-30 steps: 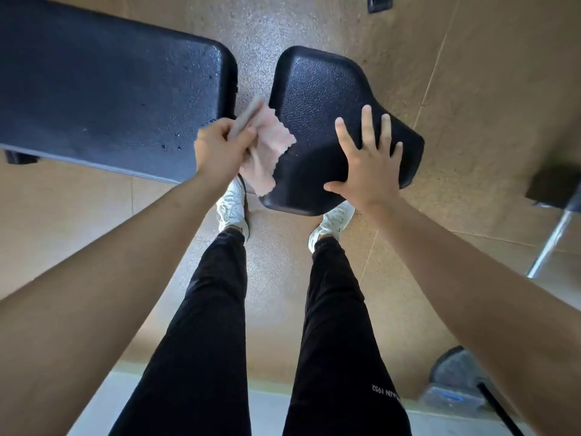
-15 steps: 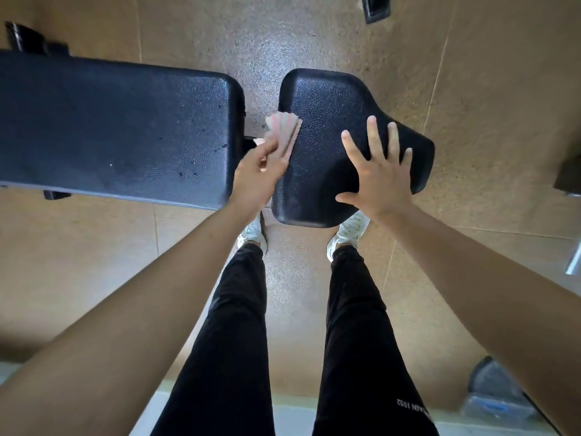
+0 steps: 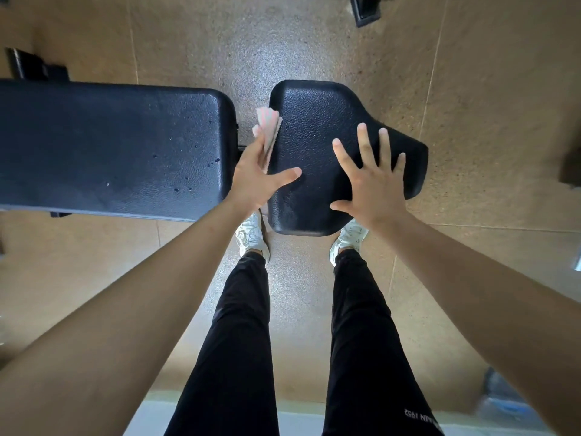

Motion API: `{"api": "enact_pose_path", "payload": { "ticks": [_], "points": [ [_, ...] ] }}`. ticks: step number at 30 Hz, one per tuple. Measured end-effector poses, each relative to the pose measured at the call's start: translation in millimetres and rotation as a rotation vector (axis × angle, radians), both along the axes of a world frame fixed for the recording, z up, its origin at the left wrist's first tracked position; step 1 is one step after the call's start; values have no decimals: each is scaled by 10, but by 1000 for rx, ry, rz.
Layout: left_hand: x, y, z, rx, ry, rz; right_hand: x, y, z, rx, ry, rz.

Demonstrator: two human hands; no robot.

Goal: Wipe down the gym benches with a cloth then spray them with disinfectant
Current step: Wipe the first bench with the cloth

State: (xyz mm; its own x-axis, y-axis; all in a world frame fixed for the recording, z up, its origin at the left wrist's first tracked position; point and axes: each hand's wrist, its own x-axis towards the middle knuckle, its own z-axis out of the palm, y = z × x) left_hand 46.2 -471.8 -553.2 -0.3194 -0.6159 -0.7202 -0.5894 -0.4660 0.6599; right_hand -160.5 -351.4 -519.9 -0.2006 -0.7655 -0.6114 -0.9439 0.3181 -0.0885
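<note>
Left hand (image 3: 261, 180), fingers straight, presses the cloth (image 3: 268, 125) against the edge of the seat pad (image 3: 314, 121); right hand (image 3: 372, 184) lies spread flat on it.

Bench pad (image 3: 110, 146) cut left; cloth (image 3: 268, 124) seemingly half-hidden.

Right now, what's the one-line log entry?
step: wipe | left hand: presses pink cloth against small black textured seat pad edge | right hand: flat on same pad

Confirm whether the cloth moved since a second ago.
Yes. The cloth slid along the left edge of the seat pad, away from the person, toward its far corner.
</note>
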Motion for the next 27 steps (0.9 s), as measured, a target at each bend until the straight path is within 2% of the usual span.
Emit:
{"api": "enact_pose_path", "payload": {
  "ticks": [4,8,11,15,18,23,27],
  "points": [
    [-161,-236,0,-73,82,-66,-1,13,-21,-13,-12,-7],
    [-370,-568,20,-212,106,-262,11,14,-50,-17,3,-22],
    [-564,-823,106,-319,-60,-452,20,35,-77,-48,-14,-49],
    [-889,-1039,225,-444,-178,-838,-7,108,-126,-117,-25,-58],
    [-1073,-1049,259,-498,-234,-1003,-56,257,-211,-213,-39,-42],
    [-1268,-883,240,-586,-220,-1143,-90,437,-368,-377,-53,-32],
    [-1487,-692,189,-719,-216,-1329,-132,600,-374,-564,-96,-243]
  ]
}}
